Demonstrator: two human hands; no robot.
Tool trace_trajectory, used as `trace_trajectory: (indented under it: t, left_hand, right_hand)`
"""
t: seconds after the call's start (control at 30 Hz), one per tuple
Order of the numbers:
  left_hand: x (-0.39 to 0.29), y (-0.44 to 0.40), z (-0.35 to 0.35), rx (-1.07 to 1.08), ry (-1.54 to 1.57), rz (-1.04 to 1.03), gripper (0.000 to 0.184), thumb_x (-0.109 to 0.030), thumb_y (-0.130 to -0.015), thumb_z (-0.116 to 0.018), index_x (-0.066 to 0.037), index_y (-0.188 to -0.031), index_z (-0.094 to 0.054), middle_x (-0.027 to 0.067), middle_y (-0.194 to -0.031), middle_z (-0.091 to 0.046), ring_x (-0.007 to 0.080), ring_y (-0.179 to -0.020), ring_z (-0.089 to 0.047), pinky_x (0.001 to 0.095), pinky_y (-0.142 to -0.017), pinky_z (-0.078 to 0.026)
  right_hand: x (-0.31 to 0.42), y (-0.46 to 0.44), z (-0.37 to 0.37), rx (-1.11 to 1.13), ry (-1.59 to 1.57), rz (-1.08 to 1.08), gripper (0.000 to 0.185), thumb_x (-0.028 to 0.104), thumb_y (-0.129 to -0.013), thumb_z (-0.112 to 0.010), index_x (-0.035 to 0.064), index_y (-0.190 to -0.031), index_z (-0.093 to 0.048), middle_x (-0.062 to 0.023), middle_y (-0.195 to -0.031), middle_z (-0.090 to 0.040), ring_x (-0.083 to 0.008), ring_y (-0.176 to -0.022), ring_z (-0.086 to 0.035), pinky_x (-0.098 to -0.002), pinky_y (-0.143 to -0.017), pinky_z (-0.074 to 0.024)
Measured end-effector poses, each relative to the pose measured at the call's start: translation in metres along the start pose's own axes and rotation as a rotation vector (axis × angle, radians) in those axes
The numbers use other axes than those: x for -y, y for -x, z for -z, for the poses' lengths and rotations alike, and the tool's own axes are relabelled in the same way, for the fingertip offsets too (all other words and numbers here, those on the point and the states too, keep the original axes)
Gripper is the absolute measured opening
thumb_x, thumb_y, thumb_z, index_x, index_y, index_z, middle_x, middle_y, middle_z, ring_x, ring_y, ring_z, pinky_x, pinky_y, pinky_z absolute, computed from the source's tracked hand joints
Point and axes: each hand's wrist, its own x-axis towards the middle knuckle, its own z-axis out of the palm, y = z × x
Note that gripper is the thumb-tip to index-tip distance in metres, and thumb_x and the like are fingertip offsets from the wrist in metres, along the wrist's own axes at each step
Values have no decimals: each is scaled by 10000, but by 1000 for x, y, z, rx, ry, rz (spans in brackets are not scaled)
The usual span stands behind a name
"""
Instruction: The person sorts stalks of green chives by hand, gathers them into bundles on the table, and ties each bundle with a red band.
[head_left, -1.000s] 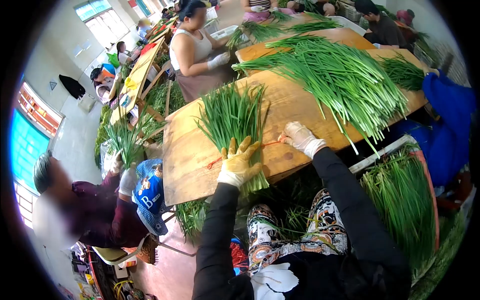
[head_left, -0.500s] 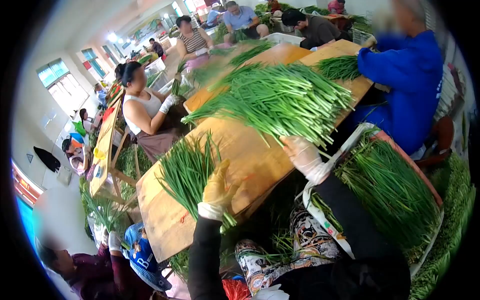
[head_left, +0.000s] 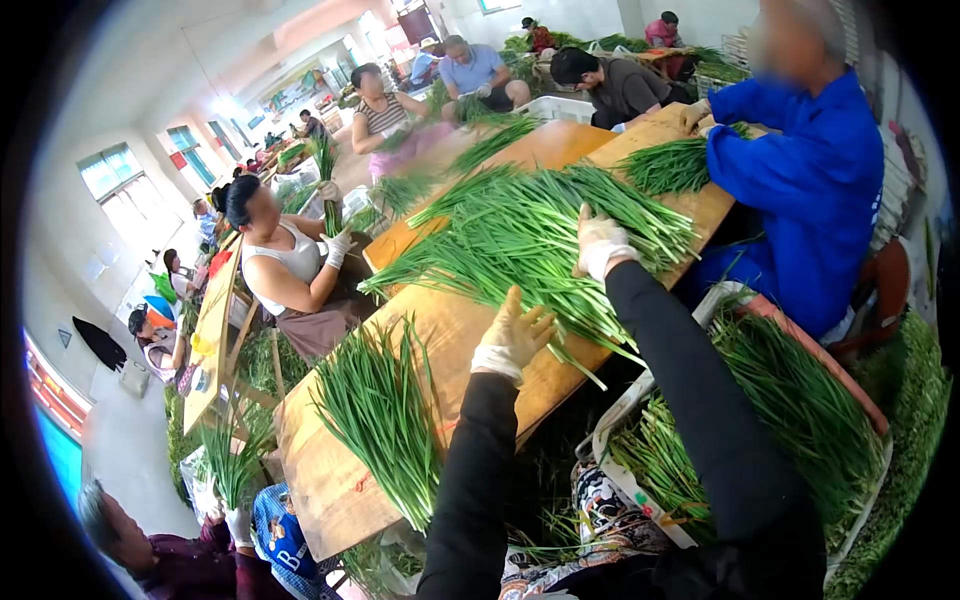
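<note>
A big heap of garlic chives (head_left: 540, 235) lies across the wooden table (head_left: 300, 480), pale stalk ends towards the right. My right hand (head_left: 603, 243), in a whitish glove, rests on top of the heap near those stalk ends, its visible fingers apart. Over the near edge of the same heap is my left hand (head_left: 517, 332), in a yellowish glove, with fingers spread and nothing held. A separate bunch of chives (head_left: 383, 420) lies on the table to the left, its stalk ends at the front edge.
At my right stands a white crate (head_left: 600, 450) filled with chives. Across from it sits a person in blue (head_left: 800, 190) with another bunch (head_left: 668, 165) on the table. A person in a white top (head_left: 290, 250) holds chives at the left. A person in dark purple (head_left: 190, 550) is at lower left.
My left hand has left the smaller bunch, which now lies on the table, and moved right to the heap. My right hand has moved from the heap's near edge onto its top.
</note>
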Motion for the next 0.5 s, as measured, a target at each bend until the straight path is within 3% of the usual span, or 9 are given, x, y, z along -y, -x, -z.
trace_trajectory:
  t: [0.03,0.07,0.1,0.13,0.27,0.33,0.37,0.43,0.5]
  left_hand:
    - [-1,-2,-4,-13,43,-21,955,-416,-733,-623,-65,-1335,31,237,-1353,-147,392,-1207,-252,466,-966,-281]
    - [-2,-5,-7,-26,88,-44,924,-418,-746,-607,-89,-1343,17,244,-1358,-117,400,-1220,-218,473,-973,-265]
    - [-3,-12,-2,-2,74,-43,1132,-475,-641,-684,-43,-1321,112,236,-1369,-74,391,-1236,-200,471,-983,-260]
    - [-4,-11,-2,-7,76,-42,1132,-475,-641,-684,-43,-1321,112,236,-1369,-74,391,-1236,-200,471,-983,-260]
    - [-12,4,-4,-294,13,-145,1213,-548,-550,-710,-38,-1322,75,253,-1363,-57,384,-1253,-145,510,-1006,-180]
    - [-15,6,17,-350,24,-162,1233,-590,-538,-692,-42,-1319,88,252,-1361,-80,376,-1247,-168,512,-1005,-175]
    - [-15,19,12,-365,109,-155,1019,-563,-611,-658,6,-1303,-173,162,-1324,-239,341,-1186,-267,464,-961,-297]
    - [-15,7,51,-558,22,-162,892,-533,-659,-638,-37,-1294,-255,113,-1304,-301,301,-1172,-292,432,-961,-297]
    - [-12,32,51,-317,-4,-163,670,-483,-703,-628,-81,-1200,-426,98,-1175,-459,238,-1103,-370,380,-926,-319]
  right_hand:
    - [0,-34,-29,-113,79,-27,1121,412,-574,-749,49,-1342,-18,-200,-1262,-348,-298,-1121,-418,-364,-869,-422]
    - [3,-38,-38,-246,80,32,700,310,-713,-605,8,-1222,-233,-147,-1040,-464,-245,-968,-487,-344,-707,-452]
    - [6,-42,-46,-378,87,91,348,208,-851,-462,-33,-1102,-449,-94,-817,-580,-192,-815,-556,-325,-546,-483]
    - [18,-34,-55,-530,169,139,265,153,-867,-416,-30,-1036,-504,-56,-725,-578,-169,-748,-552,-316,-501,-470]
    - [61,29,-88,-838,467,242,400,91,-790,-461,-75,-1151,-419,-66,-754,-554,-135,-634,-467,-266,-480,-408]
    - [79,48,-124,-808,291,344,371,95,-800,-429,-72,-1131,-410,-186,-875,-544,-213,-706,-520,-312,-532,-450]
    - [86,62,-137,-715,204,385,391,118,-819,-398,-63,-1165,-372,-214,-952,-521,-245,-772,-518,-334,-607,-457]
    - [87,96,-145,-519,185,496,411,150,-849,-350,-35,-1215,-316,-261,-1091,-454,-273,-873,-514,-355,-743,-451]
    - [71,130,-132,-459,185,646,428,174,-840,-401,18,-1228,-311,-240,-1147,-442,-238,-937,-520,-359,-812,-439]
